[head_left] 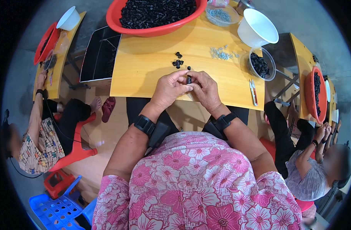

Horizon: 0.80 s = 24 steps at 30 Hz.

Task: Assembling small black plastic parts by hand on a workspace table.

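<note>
Near the front edge of the wooden table (144,57), my left hand (169,89) and my right hand (207,90) meet, fingertips pinched around a small black part (189,79). Both hands are closed on it; its exact kind is too small to make out. Just beyond my fingers lie several loose black parts (178,63), with one more near my right fingertips. Small silvery metal pieces (220,53) are scattered farther right. A red-handled pair of small snips or tweezers (253,92) rests on the table right of my right hand.
A large red basin (156,31) heaped with black parts stands at the back. On the right are a clear tub (273,73) of black parts, a white bucket (256,28) and a clear bowl (221,17) of metal pieces. A black-lined box (100,53) adjoins the left edge. Other people sit either side.
</note>
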Each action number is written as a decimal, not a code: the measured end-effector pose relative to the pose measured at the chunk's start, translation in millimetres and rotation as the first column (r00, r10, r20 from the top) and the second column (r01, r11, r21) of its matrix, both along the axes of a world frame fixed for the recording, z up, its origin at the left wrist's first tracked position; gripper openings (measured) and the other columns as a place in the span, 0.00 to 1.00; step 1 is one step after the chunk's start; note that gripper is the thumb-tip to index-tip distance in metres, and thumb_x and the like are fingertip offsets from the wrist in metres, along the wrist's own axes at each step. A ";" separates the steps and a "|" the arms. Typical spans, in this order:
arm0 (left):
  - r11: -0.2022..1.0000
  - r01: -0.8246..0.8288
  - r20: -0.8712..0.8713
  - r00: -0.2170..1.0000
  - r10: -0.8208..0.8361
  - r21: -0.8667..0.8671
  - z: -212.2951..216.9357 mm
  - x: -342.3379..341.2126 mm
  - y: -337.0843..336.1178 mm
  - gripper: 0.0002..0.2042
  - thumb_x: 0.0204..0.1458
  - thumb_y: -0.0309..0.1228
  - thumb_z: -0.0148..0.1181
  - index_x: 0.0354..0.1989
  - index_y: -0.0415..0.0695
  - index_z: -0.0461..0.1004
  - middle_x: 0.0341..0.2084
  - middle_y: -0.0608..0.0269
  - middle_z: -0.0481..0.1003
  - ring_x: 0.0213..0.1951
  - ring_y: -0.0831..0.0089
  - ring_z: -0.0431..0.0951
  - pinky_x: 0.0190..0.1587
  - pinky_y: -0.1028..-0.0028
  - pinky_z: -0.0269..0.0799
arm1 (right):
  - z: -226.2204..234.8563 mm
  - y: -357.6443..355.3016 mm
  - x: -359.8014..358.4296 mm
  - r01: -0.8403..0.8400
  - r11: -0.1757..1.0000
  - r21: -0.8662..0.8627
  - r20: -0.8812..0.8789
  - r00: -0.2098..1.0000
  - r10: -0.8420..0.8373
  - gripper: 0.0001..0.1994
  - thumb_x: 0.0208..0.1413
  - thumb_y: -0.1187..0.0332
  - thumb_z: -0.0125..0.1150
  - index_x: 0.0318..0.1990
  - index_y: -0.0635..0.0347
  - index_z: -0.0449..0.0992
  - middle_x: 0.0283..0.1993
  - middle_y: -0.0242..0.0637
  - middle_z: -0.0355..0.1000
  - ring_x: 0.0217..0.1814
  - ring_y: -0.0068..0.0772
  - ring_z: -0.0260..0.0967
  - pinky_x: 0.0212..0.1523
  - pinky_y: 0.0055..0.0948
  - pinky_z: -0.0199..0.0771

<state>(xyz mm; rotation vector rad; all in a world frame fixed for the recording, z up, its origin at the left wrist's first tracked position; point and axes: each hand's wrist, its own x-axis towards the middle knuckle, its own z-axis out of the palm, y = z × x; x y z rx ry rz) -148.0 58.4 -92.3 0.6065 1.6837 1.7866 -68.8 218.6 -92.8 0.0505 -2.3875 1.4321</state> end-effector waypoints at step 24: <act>0.993 -0.113 0.052 0.992 0.115 -0.029 5.6 4.5 5.1 0.17 0.52 0.25 0.64 0.50 0.34 0.73 0.31 0.66 0.77 0.29 0.85 0.74 0.32 0.83 0.72 | -0.4 -5.0 -2.5 0.073 0.992 0.107 -0.066 0.996 -0.066 0.17 0.48 0.77 0.64 0.48 0.59 0.74 0.33 0.42 0.70 0.34 0.41 0.70 0.36 0.33 0.73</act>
